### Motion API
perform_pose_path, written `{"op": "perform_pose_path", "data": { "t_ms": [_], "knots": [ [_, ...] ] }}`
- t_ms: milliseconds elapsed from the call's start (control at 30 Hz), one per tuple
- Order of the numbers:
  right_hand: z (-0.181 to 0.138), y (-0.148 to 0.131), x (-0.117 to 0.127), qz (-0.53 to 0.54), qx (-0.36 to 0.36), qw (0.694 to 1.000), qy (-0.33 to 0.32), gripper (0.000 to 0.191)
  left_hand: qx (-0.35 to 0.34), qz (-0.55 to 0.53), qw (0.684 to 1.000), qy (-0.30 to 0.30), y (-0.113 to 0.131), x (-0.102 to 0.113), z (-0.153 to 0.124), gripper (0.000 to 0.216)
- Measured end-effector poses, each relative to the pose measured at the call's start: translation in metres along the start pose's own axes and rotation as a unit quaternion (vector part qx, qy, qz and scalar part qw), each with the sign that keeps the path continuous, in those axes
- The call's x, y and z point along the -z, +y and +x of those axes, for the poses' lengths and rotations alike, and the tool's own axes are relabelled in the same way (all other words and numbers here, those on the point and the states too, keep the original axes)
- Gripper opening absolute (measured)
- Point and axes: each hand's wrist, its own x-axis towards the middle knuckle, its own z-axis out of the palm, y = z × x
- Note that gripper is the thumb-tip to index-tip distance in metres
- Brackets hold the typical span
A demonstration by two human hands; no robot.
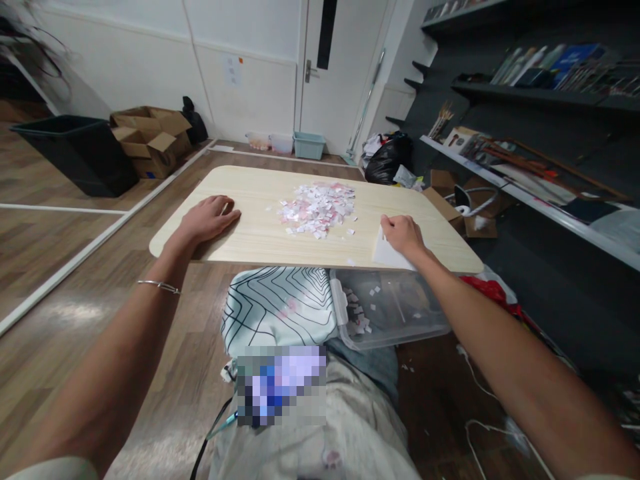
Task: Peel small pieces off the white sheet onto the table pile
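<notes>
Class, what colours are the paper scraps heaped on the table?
The paper scraps are white and pale pink or red, seen in the head view.

free: bare table (250, 233) left, near edge | blocked: paper scraps (317, 208) centre

A black bin (80, 152) sits on the wood floor at ten o'clock, with open cardboard boxes (150, 140) just beside it toward eleven. At twelve o'clock a white door (345, 73) stands shut, and a teal basket (309, 145) rests by the wall near its foot. A black bag (389, 160) lies at one o'clock. Dark shelves (540, 93) holding books and brushes fill two o'clock. A patterned cushion (277, 303) lies at six.
</notes>
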Motion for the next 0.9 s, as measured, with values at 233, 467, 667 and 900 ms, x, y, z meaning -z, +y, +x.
{"op": "perform_pose_path", "data": {
  "t_ms": [233,467,667,900],
  "knots": [
    [0.015,-0.036,-0.006,-0.004,0.005,1.000,0.008,0.055,0.007,-0.003,1.000,0.002,0.001,0.000,0.000,0.052],
    [0.016,-0.063,-0.002,-0.011,0.050,0.999,0.014,0.054,0.007,-0.003,1.000,0.000,0.000,-0.001,0.001,0.052],
    [0.007,-0.071,0.007,-0.017,0.111,0.993,0.022,0.060,0.002,-0.004,1.000,0.003,-0.004,-0.003,0.002,0.058],
    [-0.009,-0.062,0.008,-0.014,0.181,0.983,-0.011,0.059,0.005,-0.009,1.000,-0.004,-0.005,-0.004,0.003,0.059]
  ]
}}
